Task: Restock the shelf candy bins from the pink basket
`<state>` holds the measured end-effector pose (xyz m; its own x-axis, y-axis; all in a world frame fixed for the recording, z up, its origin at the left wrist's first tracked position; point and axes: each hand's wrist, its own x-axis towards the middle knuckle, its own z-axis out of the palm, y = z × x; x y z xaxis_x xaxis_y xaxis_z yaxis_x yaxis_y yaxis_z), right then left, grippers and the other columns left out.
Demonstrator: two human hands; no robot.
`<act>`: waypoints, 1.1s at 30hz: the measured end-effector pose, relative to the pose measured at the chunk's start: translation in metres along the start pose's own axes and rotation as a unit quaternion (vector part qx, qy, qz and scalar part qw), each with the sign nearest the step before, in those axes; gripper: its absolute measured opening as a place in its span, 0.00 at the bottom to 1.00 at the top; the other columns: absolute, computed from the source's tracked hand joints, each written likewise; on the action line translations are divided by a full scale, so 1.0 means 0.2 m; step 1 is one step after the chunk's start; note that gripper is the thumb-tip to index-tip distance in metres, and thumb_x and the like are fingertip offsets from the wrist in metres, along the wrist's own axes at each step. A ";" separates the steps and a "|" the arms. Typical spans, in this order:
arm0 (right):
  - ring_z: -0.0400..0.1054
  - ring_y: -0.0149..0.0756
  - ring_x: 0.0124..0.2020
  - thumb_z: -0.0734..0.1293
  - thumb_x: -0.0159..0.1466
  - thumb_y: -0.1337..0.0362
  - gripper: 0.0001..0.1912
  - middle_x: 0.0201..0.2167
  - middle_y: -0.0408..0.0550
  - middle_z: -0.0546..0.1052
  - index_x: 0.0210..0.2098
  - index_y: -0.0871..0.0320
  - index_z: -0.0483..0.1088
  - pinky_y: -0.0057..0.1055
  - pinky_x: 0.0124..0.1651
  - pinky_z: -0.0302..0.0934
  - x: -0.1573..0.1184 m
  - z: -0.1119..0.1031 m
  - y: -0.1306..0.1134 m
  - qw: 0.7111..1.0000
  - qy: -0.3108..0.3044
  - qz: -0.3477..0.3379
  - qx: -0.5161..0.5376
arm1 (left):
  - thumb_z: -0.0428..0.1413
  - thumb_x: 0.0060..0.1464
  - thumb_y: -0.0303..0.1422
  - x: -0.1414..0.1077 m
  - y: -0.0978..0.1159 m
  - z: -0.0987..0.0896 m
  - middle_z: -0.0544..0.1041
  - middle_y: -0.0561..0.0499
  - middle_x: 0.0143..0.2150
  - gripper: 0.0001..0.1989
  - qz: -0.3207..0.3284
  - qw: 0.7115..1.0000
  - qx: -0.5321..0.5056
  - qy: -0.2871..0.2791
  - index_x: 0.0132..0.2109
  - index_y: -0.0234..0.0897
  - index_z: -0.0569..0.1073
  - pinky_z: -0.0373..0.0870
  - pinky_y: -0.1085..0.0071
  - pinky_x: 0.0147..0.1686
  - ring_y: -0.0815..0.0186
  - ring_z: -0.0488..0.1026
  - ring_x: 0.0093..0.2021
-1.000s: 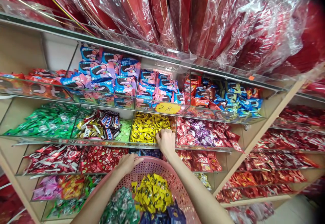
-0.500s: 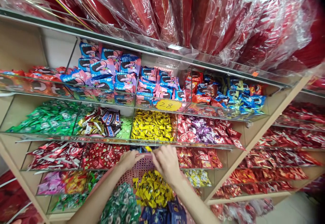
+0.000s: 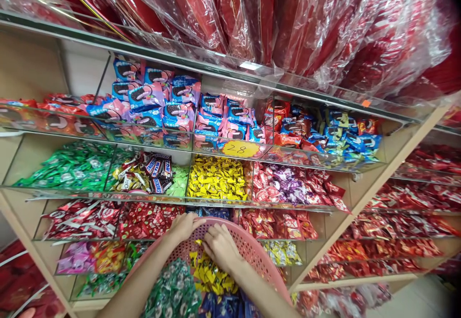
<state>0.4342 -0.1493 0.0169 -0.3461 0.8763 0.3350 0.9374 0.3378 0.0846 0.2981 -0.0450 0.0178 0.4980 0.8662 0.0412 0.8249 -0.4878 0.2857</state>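
Note:
A pink perforated basket [image 3: 264, 256] is at the bottom centre, holding green-wrapped candies [image 3: 176, 287], yellow-wrapped candies [image 3: 212, 275] and dark blue packets [image 3: 225, 306]. My left hand [image 3: 185, 226] is closed on the basket's far rim. Inside the basket, my right hand [image 3: 220, 245] hangs over the yellow candies, fingers curled down. A bit of yellow wrapper shows by its fingertips; whether they grip it is hard to tell.
Behind the basket rise glass-fronted shelves [image 3: 158, 197] with yellow candies [image 3: 218, 178], green candies [image 3: 72, 166], chocolate bars and cookie packs [image 3: 146, 94]. A yellow price tag [image 3: 239, 148] marks the upper shelf. Red plastic-wrapped items [image 3: 234, 15] lie on top.
My right hand has moved down from above the basket's far rim to inside it, over the yellow candies. The left hand stays at the rim.

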 end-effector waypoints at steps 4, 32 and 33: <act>0.58 0.35 0.36 0.58 0.60 0.64 0.06 0.30 0.45 0.68 0.29 0.57 0.63 0.33 0.39 0.49 0.00 0.03 0.00 1.000 -0.019 0.003 0.001 | 0.34 0.48 0.58 0.00 0.00 0.01 0.76 0.46 0.34 0.31 0.008 1.000 0.001 0.004 0.33 0.42 0.72 0.61 0.71 0.32 0.57 0.71 0.39; 0.58 0.36 0.38 0.57 0.62 0.66 0.08 0.30 0.47 0.69 0.30 0.59 0.65 0.35 0.41 0.51 0.03 0.17 -0.04 0.998 -0.035 -0.020 -0.045 | 0.34 0.49 0.57 0.00 -0.01 0.02 0.76 0.47 0.34 0.30 0.013 1.000 -0.001 0.003 0.34 0.42 0.71 0.62 0.71 0.33 0.59 0.71 0.38; 0.58 0.36 0.37 0.56 0.62 0.67 0.08 0.30 0.47 0.69 0.30 0.60 0.65 0.35 0.41 0.51 0.02 0.18 -0.05 0.997 -0.036 -0.043 -0.054 | 0.34 0.49 0.57 0.00 -0.01 0.01 0.76 0.46 0.34 0.30 0.012 1.000 -0.001 0.002 0.34 0.42 0.71 0.62 0.71 0.34 0.59 0.71 0.38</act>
<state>0.4224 -0.1365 -0.0154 -0.4233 0.8696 0.2541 0.9017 0.3770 0.2118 0.2976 -0.0446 0.0145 0.5168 0.8546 0.0512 0.8121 -0.5083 0.2865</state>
